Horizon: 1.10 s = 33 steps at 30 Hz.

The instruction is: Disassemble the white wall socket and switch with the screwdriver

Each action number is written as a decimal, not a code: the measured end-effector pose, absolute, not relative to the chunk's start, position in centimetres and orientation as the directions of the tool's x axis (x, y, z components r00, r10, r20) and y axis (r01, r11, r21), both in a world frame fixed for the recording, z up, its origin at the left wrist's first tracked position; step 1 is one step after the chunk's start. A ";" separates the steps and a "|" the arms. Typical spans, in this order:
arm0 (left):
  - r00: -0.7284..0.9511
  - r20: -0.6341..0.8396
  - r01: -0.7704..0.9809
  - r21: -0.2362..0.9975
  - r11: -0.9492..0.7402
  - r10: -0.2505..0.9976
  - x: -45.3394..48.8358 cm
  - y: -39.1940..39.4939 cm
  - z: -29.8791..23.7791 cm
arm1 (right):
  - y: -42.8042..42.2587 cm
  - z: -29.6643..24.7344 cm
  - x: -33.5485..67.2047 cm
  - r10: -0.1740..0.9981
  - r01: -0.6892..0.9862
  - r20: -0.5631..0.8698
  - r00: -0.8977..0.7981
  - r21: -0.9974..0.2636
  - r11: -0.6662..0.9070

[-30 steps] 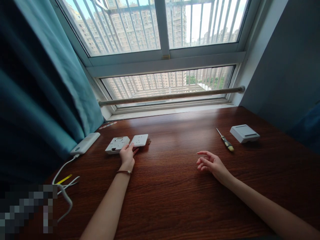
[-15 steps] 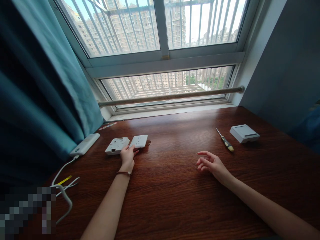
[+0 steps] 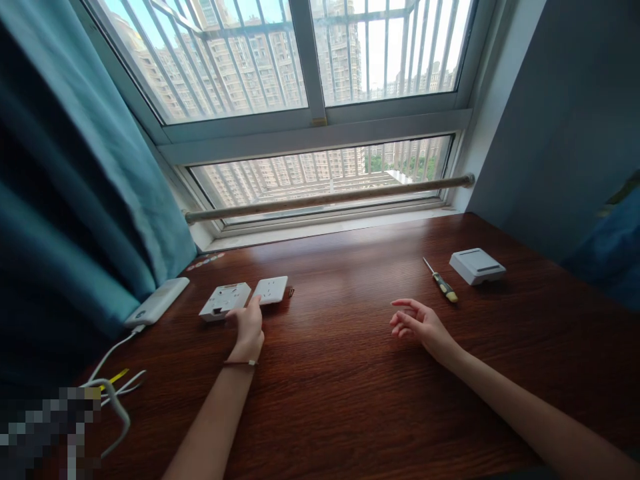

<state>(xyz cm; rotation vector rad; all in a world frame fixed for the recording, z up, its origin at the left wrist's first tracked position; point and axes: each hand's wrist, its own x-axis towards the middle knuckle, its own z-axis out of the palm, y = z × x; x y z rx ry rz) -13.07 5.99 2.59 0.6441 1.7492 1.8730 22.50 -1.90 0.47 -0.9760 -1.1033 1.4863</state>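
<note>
My left hand (image 3: 248, 325) is at the near side of two white pieces, its visible fingers spread apart. To its left lies a white wall-mount box (image 3: 225, 300), its fingers at the box's near right corner; I cannot tell whether they touch. A white socket faceplate (image 3: 271, 290) with slots lies just right of the box, its near left corner by my upward-pointing digit. Small brass-coloured screws (image 3: 291, 292) sit beside the faceplate. My right hand (image 3: 417, 327) hovers over the table with loosely bent fingers, holding nothing. Nearest to it is a screwdriver (image 3: 443, 285) with a dark and yellow handle.
A white switch-like box (image 3: 477, 265) sits right of the screwdriver on the brown wooden table (image 3: 340, 387). At the left are a white power bank (image 3: 160, 303), its cable (image 3: 107, 357) and a yellow strip (image 3: 115, 380). A blue curtain (image 3: 125, 220) hangs beside the barred window.
My left hand has let go of the socket faceplate and shifted left toward the wall-mount box, its fingers spreading. My right hand keeps nearly the same pose. The view has shifted slightly.
</note>
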 end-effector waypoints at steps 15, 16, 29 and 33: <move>0.722 0.417 0.328 0.496 -0.804 0.552 1.8 -2.2 1.7 | 6.6 -1.0 41.0 0.663 0.827 0.580 0.473 -0.552 -0.107; 0.747 0.407 0.290 0.513 -0.808 0.526 3.2 -2.2 2.1 | 6.8 -1.7 41.9 0.693 0.798 0.508 0.512 -0.580 -0.164; 0.462 0.306 -0.083 0.950 -0.302 0.833 21.7 3.0 -1.6 | 6.5 -2.2 40.3 0.651 0.658 0.416 0.635 -0.733 -0.173; 0.401 0.342 -0.158 0.939 -0.304 0.850 21.5 2.8 -1.1 | 5.1 -0.3 36.0 0.689 0.659 0.487 0.536 -0.752 0.019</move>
